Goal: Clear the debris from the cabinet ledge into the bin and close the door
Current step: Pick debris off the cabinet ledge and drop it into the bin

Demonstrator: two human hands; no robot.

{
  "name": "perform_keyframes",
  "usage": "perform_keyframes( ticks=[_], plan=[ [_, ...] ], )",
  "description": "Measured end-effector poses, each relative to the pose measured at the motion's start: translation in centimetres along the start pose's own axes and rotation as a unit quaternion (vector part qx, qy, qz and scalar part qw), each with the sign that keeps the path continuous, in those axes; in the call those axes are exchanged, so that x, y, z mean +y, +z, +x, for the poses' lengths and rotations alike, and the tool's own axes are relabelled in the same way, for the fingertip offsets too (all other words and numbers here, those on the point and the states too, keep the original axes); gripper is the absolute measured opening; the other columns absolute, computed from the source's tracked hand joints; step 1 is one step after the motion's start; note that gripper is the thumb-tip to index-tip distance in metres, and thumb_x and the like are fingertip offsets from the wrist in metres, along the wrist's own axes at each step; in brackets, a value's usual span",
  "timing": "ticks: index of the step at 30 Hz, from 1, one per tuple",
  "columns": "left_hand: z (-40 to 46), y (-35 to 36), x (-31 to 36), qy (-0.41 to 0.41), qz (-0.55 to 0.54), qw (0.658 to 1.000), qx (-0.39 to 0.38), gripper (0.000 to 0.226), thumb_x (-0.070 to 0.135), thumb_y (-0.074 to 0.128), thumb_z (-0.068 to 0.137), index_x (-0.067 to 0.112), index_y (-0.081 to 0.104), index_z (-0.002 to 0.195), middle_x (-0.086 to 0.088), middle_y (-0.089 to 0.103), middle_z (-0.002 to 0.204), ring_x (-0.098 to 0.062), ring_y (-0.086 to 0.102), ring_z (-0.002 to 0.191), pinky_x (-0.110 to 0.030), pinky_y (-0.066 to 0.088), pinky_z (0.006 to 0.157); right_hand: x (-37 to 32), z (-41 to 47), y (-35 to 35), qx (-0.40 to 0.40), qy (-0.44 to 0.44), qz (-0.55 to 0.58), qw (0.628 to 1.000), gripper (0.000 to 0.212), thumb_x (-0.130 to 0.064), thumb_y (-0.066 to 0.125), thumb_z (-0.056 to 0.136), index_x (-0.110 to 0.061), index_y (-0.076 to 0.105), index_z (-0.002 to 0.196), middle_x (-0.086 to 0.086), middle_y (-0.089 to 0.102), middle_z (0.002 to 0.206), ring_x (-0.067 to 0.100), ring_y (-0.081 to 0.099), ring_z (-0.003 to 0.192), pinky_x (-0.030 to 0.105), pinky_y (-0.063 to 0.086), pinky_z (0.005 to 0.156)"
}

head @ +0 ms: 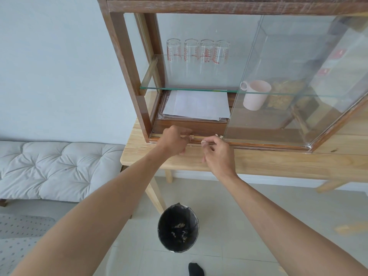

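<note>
Crumbs [202, 140] look light and flaky; right hand [217, 154] pinches some, left hand [175, 141] fingers curled at ledge [258, 145].

Cabinet frame [127, 62] dark stained wood, worn and rough along top, glossy lower down. Door [298, 76] and shelf [189, 89] clear glass, reflective. Surface [258, 162] pale wood, matt, smooth. Papers [197, 105] white, matt. Bin [178, 228] lined with shiny black plastic. Cushion [55, 170] tufted grey cloth. Debris [204, 141] at my fingertips pale, crumbly.
</note>
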State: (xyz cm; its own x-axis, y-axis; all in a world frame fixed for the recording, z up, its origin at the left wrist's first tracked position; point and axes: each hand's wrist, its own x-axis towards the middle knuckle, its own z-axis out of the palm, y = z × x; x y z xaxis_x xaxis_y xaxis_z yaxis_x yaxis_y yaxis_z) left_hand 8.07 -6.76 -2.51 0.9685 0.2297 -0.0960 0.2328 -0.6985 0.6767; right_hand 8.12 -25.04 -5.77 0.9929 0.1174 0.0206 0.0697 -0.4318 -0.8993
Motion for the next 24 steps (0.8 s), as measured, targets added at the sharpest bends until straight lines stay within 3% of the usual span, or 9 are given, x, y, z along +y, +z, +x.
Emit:
perform_keyframes(
  ticks=[2, 6, 9, 11, 13, 17, 20, 24],
  plan=[
    [0.6, -0.6, 0.2, 0.008, 0.016, 1.000, -0.023, 0.028, 0.032, 0.069, 0.102, 0.026, 0.078, 0.127, 0.006, 0.070, 0.047, -0.008, 0.055, 0.032, -0.020, 0.057, 0.049, 0.2, 0.2, 0.1, -0.001, 0.001, 0.001, 1.000, 0.011, -0.029, 0.065, 0.107, -0.026, 0.075, 0.104, -0.004, 0.075, 0.058, 0.006, 0.056, 0.042, 0.031, 0.046, 0.058],
    [1.1, -1.2, 0.6, 0.032, 0.062, 0.997, -0.029, 0.015, 0.033, 0.070, 0.100, 0.028, 0.083, 0.108, 0.009, 0.068, 0.045, -0.005, 0.059, 0.036, -0.030, 0.063, 0.063, 0.3, 0.4, 0.2, -0.002, 0.002, 0.001, 1.000, 0.011, -0.028, 0.065, 0.107, -0.026, 0.075, 0.105, -0.005, 0.075, 0.057, 0.006, 0.059, 0.043, 0.030, 0.047, 0.057],
    [0.9, -1.0, 0.9, 0.070, 0.112, 0.991, -0.007, 0.014, 0.030, 0.067, 0.101, 0.030, 0.081, 0.100, 0.013, 0.062, 0.040, -0.002, 0.069, 0.057, -0.031, 0.057, 0.069, 0.2, 0.5, 0.2, -0.003, -0.002, 0.005, 1.000, 0.011, -0.026, 0.065, 0.107, -0.027, 0.074, 0.103, -0.006, 0.073, 0.054, 0.008, 0.061, 0.045, 0.031, 0.049, 0.056],
    [0.7, -1.0, 1.1, 0.109, 0.163, 0.981, 0.004, 0.017, 0.028, 0.063, 0.102, 0.027, 0.080, 0.101, 0.011, 0.058, 0.041, -0.013, 0.074, 0.072, -0.034, 0.057, 0.072, 0.2, 0.5, 0.2, -0.004, -0.004, 0.008, 1.000, 0.010, -0.027, 0.065, 0.107, -0.029, 0.073, 0.102, -0.006, 0.072, 0.054, 0.008, 0.061, 0.044, 0.029, 0.048, 0.055],
    [0.6, -0.9, 1.2, 0.154, 0.212, 0.965, 0.011, 0.023, 0.027, 0.059, 0.103, 0.022, 0.081, 0.104, 0.012, 0.059, 0.052, -0.026, 0.075, 0.082, -0.039, 0.060, 0.074, 0.2, 0.6, 0.2, -0.003, -0.004, 0.006, 1.000, 0.010, -0.028, 0.065, 0.107, -0.028, 0.073, 0.103, -0.006, 0.072, 0.054, 0.007, 0.059, 0.043, 0.028, 0.046, 0.055],
    [0.2, -0.2, 1.1, 0.193, 0.280, 0.939, 0.044, 0.029, 0.027, 0.052, 0.107, 0.014, 0.078, 0.108, -0.008, 0.080, 0.088, -0.038, 0.074, 0.086, -0.041, 0.057, 0.071, 0.1, 0.5, 0.3, -0.003, -0.003, 0.003, 1.000, 0.010, -0.027, 0.064, 0.108, -0.026, 0.074, 0.104, -0.007, 0.072, 0.054, 0.012, 0.064, 0.047, 0.031, 0.050, 0.057],
    [-0.1, 0.7, 0.8, 0.167, 0.248, 0.952, 0.059, 0.025, 0.025, 0.054, 0.105, 0.010, 0.074, 0.107, -0.012, 0.079, 0.087, -0.041, 0.073, 0.084, -0.045, 0.058, 0.073, 0.0, 0.4, 0.5, -0.008, 0.001, 0.008, 1.000, 0.011, -0.026, 0.064, 0.108, -0.025, 0.075, 0.105, -0.007, 0.071, 0.054, 0.022, 0.070, 0.055, 0.035, 0.054, 0.060],
    [0.0, 0.8, 0.2, 0.099, 0.104, 0.988, 0.049, 0.013, 0.020, 0.060, 0.098, 0.014, 0.071, 0.093, -0.001, 0.073, 0.059, -0.022, 0.071, 0.065, -0.039, 0.058, 0.069, 0.2, 0.3, 0.5, -0.004, 0.001, 0.011, 1.000, 0.012, -0.025, 0.065, 0.108, -0.023, 0.076, 0.108, -0.009, 0.070, 0.053, 0.010, 0.063, 0.047, 0.029, 0.048, 0.056]
  ],
)
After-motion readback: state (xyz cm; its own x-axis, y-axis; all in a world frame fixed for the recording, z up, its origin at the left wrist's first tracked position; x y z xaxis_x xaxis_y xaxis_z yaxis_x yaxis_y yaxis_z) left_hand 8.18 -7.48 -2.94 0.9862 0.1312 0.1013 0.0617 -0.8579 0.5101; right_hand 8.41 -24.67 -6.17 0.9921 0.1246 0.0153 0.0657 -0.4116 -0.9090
